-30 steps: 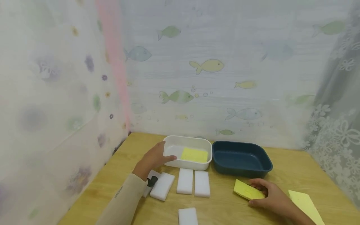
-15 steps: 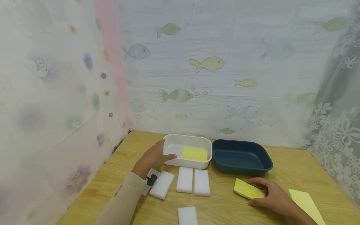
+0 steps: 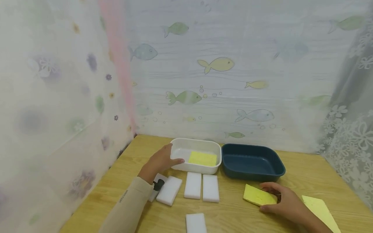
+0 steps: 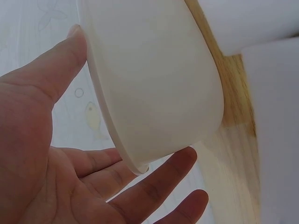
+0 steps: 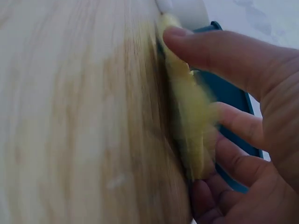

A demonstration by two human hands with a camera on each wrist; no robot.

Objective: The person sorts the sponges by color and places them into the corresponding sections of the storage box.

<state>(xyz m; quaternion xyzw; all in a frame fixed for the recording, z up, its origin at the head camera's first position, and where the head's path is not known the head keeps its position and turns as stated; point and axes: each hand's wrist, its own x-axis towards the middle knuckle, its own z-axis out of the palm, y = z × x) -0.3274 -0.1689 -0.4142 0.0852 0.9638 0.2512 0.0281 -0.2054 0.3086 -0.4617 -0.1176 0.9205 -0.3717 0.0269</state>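
Note:
My left hand (image 3: 157, 163) grips the left end of a white plastic container (image 3: 192, 167). Its thumb lies at the front rim, and in the left wrist view the fingers (image 4: 156, 186) reach around the end wall (image 4: 154, 88). A yellow sponge (image 3: 202, 159) lies flat inside that container. Low over the table at the right, my right hand (image 3: 284, 202) pinches another yellow sponge (image 3: 259, 195) between thumb and fingers. The right wrist view shows this sponge (image 5: 191, 102) blurred, close to the wood. Beside the white container stands a dark blue container (image 3: 252, 161) with nothing visible inside.
Several white sponges (image 3: 193, 186) lie before the white container, one (image 3: 196, 223) nearer the front edge. A further yellow sponge (image 3: 320, 212) lies right of my right forearm, partly covered. A fish-patterned curtain (image 3: 215, 106) hangs behind the wooden table (image 3: 230, 216).
The head view has shifted slightly. The sponge in my right hand looks a little flatter to the table. My left hand keeps its place on the white container.

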